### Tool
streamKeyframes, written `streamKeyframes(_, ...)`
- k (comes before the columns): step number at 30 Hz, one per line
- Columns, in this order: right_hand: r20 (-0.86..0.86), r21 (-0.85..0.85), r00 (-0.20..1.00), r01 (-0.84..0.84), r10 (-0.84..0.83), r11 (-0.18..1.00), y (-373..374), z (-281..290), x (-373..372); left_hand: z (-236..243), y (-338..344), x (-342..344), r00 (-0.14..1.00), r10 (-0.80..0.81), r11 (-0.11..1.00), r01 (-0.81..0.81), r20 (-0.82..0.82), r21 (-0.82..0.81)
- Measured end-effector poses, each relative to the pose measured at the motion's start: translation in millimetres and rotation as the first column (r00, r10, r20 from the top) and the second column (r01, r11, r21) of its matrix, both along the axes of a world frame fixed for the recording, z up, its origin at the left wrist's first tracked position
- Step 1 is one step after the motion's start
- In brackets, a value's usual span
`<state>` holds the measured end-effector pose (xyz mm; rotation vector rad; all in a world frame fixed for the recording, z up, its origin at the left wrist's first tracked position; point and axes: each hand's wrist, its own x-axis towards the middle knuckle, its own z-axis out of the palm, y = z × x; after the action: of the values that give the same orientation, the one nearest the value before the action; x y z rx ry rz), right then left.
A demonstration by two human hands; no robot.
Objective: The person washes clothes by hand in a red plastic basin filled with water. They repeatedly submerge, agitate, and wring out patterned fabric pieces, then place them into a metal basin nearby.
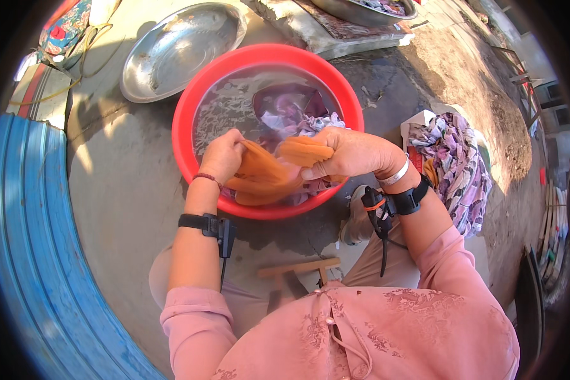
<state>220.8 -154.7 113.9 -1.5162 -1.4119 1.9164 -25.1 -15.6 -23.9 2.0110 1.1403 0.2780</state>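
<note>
An orange cloth (263, 176) is stretched between my two hands over the near side of a red basin (185, 120). My left hand (223, 156) is closed on its upper left edge. On the other side, my right hand (348, 152) grips a folded part between thumb and fingers. Cloudy water (225, 104) fills the basin. Purple and white patterned fabric (291, 114) lies in it, partly under the surface and partly hidden behind my right hand. The cloth's lower edge hangs close to the near rim.
Beyond the basin on the left sits a large metal basin (171, 54). Another metal basin (377, 16) with clothes stands on a slab (348, 41). Patterned laundry (453, 164) is heaped at the right. Blue corrugated sheeting (35, 240) lines the left, near a yellow hose (85, 63).
</note>
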Motion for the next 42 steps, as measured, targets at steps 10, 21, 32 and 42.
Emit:
streamKeyframes(10, -0.003, 0.537, 0.868, 0.42, -0.496, 0.732, 18, -13, 11, 79, 18, -9, 0.665, 0.33, 0.932, -0.343, 0.67, -0.119)
streamKeyframes(21, -0.357, 0.259, 0.547, 0.837, -0.757, 0.482, 25, -12, 23, 167, 20, -15, 0.335, 0.293, 0.922, -0.346, 0.895, -0.172)
streamKeyframes(32, -0.288, 0.221, 0.58, 0.815, -0.762, 0.536, 31, -22, 27, 98, 7, -25, 0.627, 0.389, 0.921, -0.244, 0.675, -0.304)
streamKeyframes(42, 0.0, 0.531, 0.956, 0.248, -0.293, 0.81, 26, -31, -34, 76, -46, 33, 0.774, 0.08, 0.995, -0.029, 0.628, -0.091)
